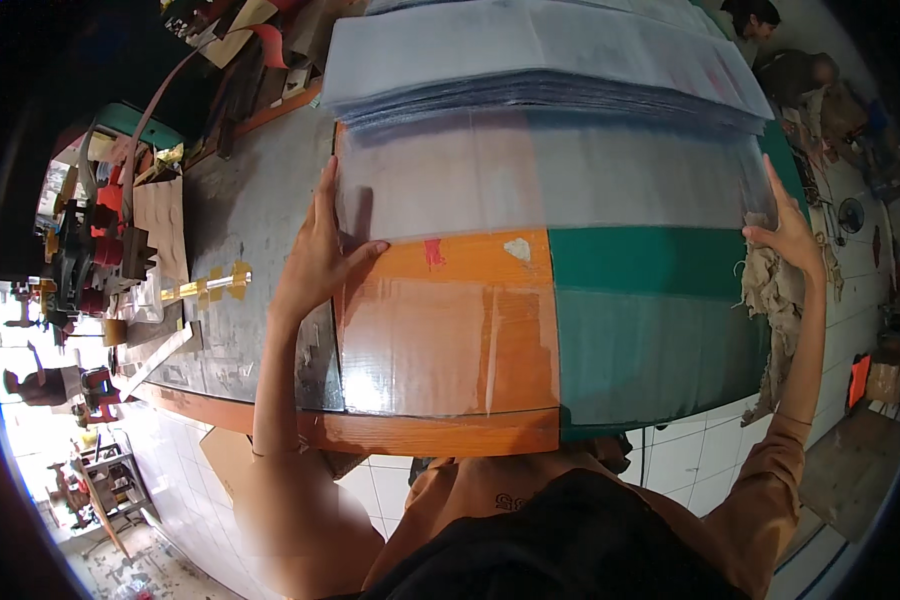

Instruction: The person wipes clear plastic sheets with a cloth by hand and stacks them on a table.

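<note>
A large translucent plastic sheet (555,185) lies spread over the worktable, in front of a thick stack of similar sheets (540,60). My left hand (320,250) grips the sheet's left edge, thumb on top near its lower left corner. My right hand (792,232) holds the sheet's right edge at the table's right side. Below the sheet the table shows an orange panel (440,330) and a green panel (650,320).
A dark grey tabletop (245,220) extends left, with brown cardboard (160,215), yellow tape pieces (215,282) and red and black tools (90,250). Crumpled rags (770,290) hang at the right edge. Other people are at the far right top (780,40) and far left (40,385).
</note>
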Demonstrator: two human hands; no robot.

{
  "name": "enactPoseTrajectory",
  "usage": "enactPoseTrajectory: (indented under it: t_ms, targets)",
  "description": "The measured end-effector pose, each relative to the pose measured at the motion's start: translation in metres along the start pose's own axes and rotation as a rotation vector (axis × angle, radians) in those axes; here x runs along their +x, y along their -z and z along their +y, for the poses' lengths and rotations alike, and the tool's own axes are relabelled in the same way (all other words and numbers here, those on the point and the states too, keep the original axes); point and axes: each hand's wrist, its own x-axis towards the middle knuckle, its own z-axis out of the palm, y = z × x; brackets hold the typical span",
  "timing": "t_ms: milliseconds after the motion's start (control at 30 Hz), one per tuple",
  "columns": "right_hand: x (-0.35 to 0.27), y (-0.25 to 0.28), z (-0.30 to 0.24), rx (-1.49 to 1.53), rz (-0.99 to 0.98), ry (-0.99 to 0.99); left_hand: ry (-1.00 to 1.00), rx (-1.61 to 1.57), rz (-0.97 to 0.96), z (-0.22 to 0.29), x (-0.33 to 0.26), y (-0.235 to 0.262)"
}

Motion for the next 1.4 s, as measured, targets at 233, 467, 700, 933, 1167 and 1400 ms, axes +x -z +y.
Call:
enactPoseTrajectory:
  t_ms: [233, 467, 700, 933, 1167, 1400]
  targets:
    - [-0.095, -0.025, -0.022, -0.516, 0.249, -0.123, -0.106, 0.115, -0.17, 0.04, -0.074, 0.002]
    - [-0.112, -0.04, -0.042, -0.19, 0.879, -0.296, 0.014, 0.408, -0.214, 0.059, -0.126, -0.007]
    - [-0.104, -0.176, -0.265, -0.126, 0.606, 0.573, 0.092, 0.388, -0.082, 0.071, -0.129, -0.024]
    - [-0.103, -0.183, -0.223, -0.184, 0.189, 0.502, 0.184, 0.559, -0.238, 0.083, -0.127, -0.025]
    - [-0.115, -0.103, -0.091, -0.613, 0.459, -0.138, 0.268, 0.567, -0.251, 0.084, -0.13, -0.024]
    - [-0.127, -0.023, 0.01, 0.089, 0.698, -0.467, 0.264, 0.48, -0.194, 0.086, -0.122, -0.021]
